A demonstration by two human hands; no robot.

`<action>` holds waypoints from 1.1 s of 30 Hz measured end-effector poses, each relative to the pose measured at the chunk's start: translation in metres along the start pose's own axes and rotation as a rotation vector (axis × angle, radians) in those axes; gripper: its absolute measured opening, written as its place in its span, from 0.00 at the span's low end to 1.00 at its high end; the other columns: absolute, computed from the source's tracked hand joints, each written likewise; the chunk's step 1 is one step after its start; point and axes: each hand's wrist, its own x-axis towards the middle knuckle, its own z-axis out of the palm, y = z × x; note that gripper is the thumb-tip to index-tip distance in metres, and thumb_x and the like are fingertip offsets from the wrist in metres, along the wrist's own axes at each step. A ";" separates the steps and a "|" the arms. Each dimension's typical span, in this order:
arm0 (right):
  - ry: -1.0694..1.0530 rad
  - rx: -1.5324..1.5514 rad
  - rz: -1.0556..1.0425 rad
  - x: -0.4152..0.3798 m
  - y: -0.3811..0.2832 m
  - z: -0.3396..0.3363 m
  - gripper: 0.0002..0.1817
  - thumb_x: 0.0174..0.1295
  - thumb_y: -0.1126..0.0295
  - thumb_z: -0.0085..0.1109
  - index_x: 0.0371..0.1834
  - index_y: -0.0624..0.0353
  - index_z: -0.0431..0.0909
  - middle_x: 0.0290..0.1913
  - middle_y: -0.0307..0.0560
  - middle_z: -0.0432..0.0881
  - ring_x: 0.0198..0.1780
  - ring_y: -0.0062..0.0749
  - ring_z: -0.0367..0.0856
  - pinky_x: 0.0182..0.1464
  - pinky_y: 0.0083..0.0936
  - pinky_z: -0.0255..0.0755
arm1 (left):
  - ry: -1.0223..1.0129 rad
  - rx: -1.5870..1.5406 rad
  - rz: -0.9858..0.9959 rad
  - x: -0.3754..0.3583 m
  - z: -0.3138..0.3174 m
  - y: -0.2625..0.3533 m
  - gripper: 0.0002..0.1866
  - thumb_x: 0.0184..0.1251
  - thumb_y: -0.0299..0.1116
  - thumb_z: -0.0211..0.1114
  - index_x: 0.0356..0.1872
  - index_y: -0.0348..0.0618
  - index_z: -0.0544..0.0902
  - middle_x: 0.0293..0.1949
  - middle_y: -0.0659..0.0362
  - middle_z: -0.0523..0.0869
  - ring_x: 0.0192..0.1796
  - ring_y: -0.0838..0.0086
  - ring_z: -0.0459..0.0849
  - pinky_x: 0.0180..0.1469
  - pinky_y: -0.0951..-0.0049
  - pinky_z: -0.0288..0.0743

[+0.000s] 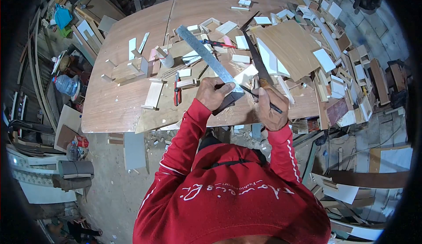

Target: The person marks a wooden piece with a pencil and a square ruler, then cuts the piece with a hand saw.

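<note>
My left hand [212,95] is closed around a try square, its thumb pressed near the inner corner. The square's long metal blade [204,55] points away to the upper left, and its dark stock [229,100] lies under the hand. Right at the corner of the square sits a small white-faced wood piece [246,74]. In my right hand [273,107] is a dark pencil [275,108], its tip at the square's edge by that piece. A long dark blade [256,52] lies just beyond the right hand.
On the brown table [105,116] stand a white cup [166,59] and a pegged wooden piece [129,70]. Red-handled pliers [177,90] lie left of my hands. A large wood panel [288,48] and many offcuts cover the right side.
</note>
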 end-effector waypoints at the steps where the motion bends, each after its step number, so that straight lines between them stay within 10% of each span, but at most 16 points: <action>1: -0.078 -0.095 0.001 0.000 0.001 -0.005 0.07 0.63 0.76 0.54 0.31 0.70 0.78 0.27 0.51 0.78 0.27 0.37 0.77 0.31 0.28 0.69 | 0.001 -0.001 -0.001 0.000 -0.002 0.000 0.12 0.62 0.33 0.66 0.38 0.33 0.86 0.29 0.52 0.89 0.28 0.78 0.80 0.35 0.72 0.75; 20: -0.054 -0.043 -0.116 0.003 -0.007 0.013 0.07 0.60 0.74 0.59 0.38 0.67 0.83 0.32 0.51 0.81 0.32 0.40 0.82 0.35 0.28 0.73 | -0.047 0.081 -0.081 -0.007 -0.009 -0.002 0.13 0.60 0.35 0.67 0.35 0.32 0.87 0.23 0.51 0.87 0.23 0.77 0.78 0.29 0.70 0.73; 33: -0.098 0.156 0.332 -0.028 0.051 0.025 0.16 0.70 0.65 0.47 0.28 0.64 0.76 0.25 0.46 0.76 0.29 0.34 0.75 0.34 0.28 0.68 | -0.062 0.126 -0.233 -0.011 -0.018 -0.026 0.13 0.61 0.35 0.67 0.35 0.31 0.87 0.24 0.60 0.85 0.25 0.80 0.76 0.30 0.75 0.71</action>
